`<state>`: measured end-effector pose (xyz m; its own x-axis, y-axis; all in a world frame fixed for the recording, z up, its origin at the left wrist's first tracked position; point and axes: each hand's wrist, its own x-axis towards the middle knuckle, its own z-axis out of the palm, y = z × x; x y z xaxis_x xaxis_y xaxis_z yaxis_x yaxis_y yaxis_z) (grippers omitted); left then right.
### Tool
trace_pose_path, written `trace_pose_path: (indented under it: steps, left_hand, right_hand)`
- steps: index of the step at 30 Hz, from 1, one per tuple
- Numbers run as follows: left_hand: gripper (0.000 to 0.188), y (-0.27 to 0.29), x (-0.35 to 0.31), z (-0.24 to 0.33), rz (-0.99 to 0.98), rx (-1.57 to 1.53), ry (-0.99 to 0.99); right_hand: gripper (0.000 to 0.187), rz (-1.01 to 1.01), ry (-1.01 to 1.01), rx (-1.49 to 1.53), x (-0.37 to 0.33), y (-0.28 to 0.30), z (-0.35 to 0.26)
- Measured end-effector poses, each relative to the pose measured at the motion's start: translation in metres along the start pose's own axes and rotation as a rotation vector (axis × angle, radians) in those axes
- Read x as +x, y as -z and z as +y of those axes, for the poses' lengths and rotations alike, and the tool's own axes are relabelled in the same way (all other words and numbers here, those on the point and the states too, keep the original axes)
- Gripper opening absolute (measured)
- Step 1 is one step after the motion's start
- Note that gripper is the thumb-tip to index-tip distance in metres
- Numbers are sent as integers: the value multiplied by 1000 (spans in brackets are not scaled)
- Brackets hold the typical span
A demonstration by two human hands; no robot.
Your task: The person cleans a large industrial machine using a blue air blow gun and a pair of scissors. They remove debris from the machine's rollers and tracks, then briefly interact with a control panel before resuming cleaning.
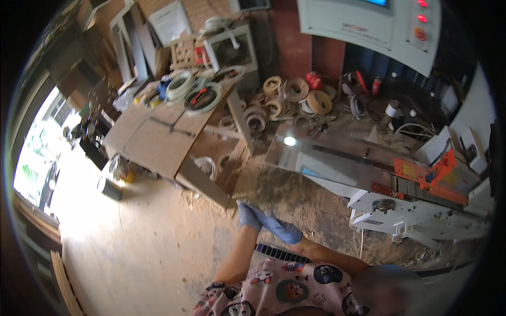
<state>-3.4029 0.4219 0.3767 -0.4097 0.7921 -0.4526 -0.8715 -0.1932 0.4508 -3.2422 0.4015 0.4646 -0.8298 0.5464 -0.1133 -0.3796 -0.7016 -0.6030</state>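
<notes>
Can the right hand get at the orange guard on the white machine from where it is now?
Probably not without stepping closer. The right hand, in a blue glove, rests against the left hand low in front of the body, holding nothing. The orange guard sits well off to the right on the white machine; nothing blocks the way.

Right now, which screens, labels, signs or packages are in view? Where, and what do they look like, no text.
Screen: top edge, set in the pale control panel; a blue sliver, mostly cut off.
Red buttons: right side of that panel, round, in a column.
Yellow label: on the orange guard of the machine at right, small rectangle.
White sheet: top left, propped among boards, tilted rectangle; content too small to tell.
</notes>
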Motion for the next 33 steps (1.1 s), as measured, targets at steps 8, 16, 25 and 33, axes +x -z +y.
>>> trace_pose_path:
  steps: [8, 16, 25, 33]
  left_hand:
    - [63, 27, 42, 152, 162, 155, -501]
    - [82, -63, 150, 528, 561, 309, -627]
    - [26, -1, 304, 586, -231, 91, -407]
    - [58, -15, 258, 468, -217, 645, -275]
  right_hand:
    - [41, 41, -188, -479, -43, -13, 1]
    - [32, 394, -161, -487, 65, -77, 94]
    - [37, 540, 29, -514, 156, -138, 142]
    - [55, 506, 129, -608, 147, -108, 116]
